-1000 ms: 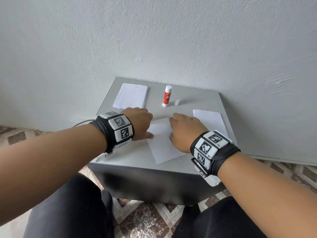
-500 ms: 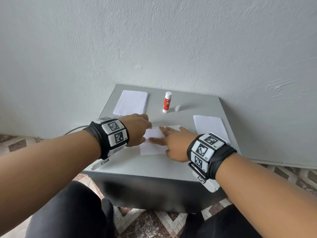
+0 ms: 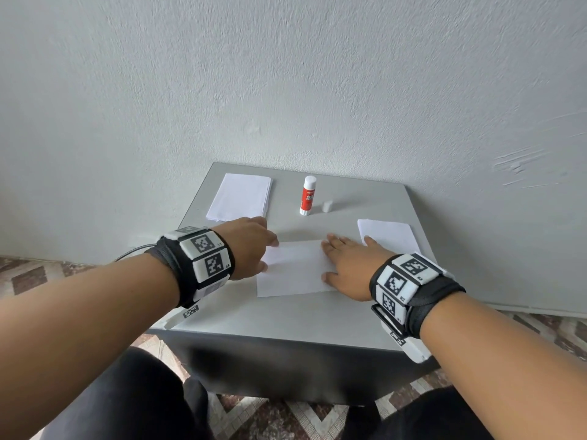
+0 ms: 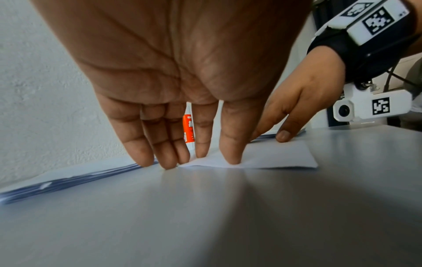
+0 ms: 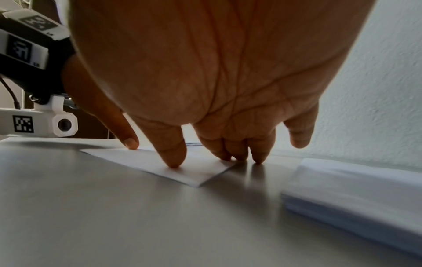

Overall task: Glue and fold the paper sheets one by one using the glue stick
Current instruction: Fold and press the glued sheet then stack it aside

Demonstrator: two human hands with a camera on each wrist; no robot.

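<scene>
A folded white paper sheet [image 3: 293, 269] [image 4: 269, 158] [image 5: 180, 166] lies flat in the middle of the grey table [image 3: 286, 315]. My left hand [image 3: 251, 246] [image 4: 182, 140] presses its left edge with straight fingertips. My right hand [image 3: 346, 262] [image 5: 228, 144] presses its right end, fingers straight and spread. The red and white glue stick [image 3: 307, 195] [image 4: 189, 130] stands upright at the back centre, with its small white cap [image 3: 327, 206] beside it. Neither hand touches the glue stick.
A stack of white sheets [image 3: 241, 196] [image 4: 68, 178] sits at the back left of the table. Another white pile [image 3: 387, 235] [image 5: 356, 191] lies at the right, close to my right hand. A pale wall [image 3: 286, 74] rises directly behind the table.
The sheet went from a larger slanted page to a folded, squared-up rectangle. My right hand slid from the sheet's middle to its right end, and its fingers straightened.
</scene>
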